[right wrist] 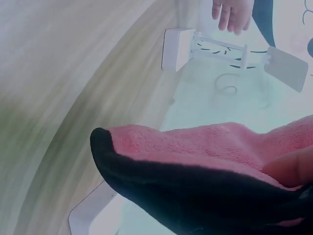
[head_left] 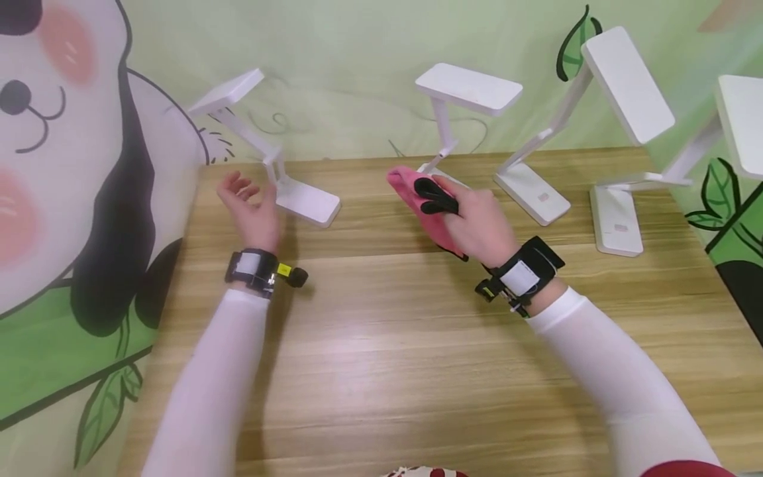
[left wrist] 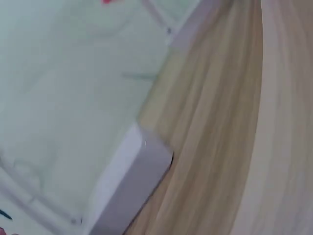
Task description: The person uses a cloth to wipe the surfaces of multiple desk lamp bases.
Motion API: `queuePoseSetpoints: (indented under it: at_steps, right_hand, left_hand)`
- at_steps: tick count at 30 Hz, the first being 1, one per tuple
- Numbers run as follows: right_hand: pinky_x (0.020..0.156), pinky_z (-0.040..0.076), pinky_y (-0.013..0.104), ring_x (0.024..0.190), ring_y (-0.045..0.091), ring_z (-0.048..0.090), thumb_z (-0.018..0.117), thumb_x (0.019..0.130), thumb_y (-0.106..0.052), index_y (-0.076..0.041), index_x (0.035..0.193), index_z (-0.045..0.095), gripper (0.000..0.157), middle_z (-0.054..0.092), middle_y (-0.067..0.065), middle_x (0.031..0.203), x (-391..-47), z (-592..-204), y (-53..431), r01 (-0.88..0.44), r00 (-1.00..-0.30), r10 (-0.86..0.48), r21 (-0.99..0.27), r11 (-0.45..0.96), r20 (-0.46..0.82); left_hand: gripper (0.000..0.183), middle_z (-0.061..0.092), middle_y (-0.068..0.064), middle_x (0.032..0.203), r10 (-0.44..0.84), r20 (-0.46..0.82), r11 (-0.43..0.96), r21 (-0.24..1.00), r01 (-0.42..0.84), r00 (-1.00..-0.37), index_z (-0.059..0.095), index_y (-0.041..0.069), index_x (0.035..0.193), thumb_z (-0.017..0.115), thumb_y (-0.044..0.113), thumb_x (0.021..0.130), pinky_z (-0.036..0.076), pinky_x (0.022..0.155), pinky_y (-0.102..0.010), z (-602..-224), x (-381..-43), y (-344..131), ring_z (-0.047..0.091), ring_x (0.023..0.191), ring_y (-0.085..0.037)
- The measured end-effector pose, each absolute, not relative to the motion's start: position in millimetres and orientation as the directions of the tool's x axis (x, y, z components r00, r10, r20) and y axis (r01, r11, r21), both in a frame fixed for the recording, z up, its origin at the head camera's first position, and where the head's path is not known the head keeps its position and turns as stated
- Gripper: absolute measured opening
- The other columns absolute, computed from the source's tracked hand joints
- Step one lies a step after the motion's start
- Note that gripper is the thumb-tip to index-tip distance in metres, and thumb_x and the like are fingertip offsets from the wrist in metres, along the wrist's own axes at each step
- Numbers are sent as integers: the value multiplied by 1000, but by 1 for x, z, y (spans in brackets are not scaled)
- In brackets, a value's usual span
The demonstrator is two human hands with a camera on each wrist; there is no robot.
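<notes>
The fingers of the right hand are curled round a pink cloth, gripping it; black loops stick out to the left beside the thumb and forefinger, and whether they belong to the cloth is hard to tell. The cloth hangs along the left side of the hand, its upper end out past the fingertips and its lower corner reaching below the knuckles. In the head view its long axis slants from upper left to lower right. In the right wrist view a fingertip lies against the pink face, which is fluffy like plush; a smooth, dark border runs along the edge and wraps round the rounded corner.

Just beyond the cloth stands the middle lamp, part of its base hidden behind it. To the right stand the third lamp and the end lamp. All are white and smooth, with flat oblong heads, thin jointed arms and block bases.

The left hand, fingers loosely bent, holds nothing, near the left lamp. The table has striped wood grain; behind it is a pale green wall with a painted panda.
</notes>
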State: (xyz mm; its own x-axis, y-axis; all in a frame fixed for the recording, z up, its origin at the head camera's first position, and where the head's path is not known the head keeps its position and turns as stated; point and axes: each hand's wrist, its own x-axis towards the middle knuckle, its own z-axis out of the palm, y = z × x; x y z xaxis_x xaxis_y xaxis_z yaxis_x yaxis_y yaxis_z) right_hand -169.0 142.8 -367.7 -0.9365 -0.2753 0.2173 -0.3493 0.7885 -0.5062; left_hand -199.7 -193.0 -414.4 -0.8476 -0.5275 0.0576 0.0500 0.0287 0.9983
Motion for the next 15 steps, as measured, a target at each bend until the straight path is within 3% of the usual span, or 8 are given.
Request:
queuePoseSetpoints:
  at_steps: [3,7,12,15]
  right_hand:
    - [75,53,48,86,34,67,52,92,-39,-24,136,49,46,71,19,101,-168,-368,143,-355,-935,-290,-490,796,206]
    - [78,52,51,93,37,66,53,90,-28,-22,138,46,49,69,23,105,-167,-370,144,-373,-928,-308,-475,797,211]
    - [69,52,47,85,36,67,54,87,-20,-22,140,44,54,71,24,92,-165,-372,147,-372,-927,-297,-473,799,227]
    - [64,49,44,78,33,66,54,82,-13,-24,141,41,62,70,21,83,-164,-373,150,-378,-925,-302,-460,803,232]
  left_hand:
    - [64,34,-3,143,-443,77,183,983,-6,-893,29,19,140,64,20,86,31,108,-39,-415,-210,-205,34,131,-21]
    - [61,32,-3,151,-320,70,350,936,-49,-945,31,21,143,60,29,90,27,113,-43,-418,-223,-214,31,138,-21]
    - [55,37,-1,150,-262,26,415,905,-88,-965,34,32,140,54,44,90,29,114,-42,-431,-239,-222,35,136,-18]
    - [50,43,-1,146,-254,31,415,906,-80,-967,41,33,136,51,48,90,32,112,-42,-437,-246,-224,41,133,-19]
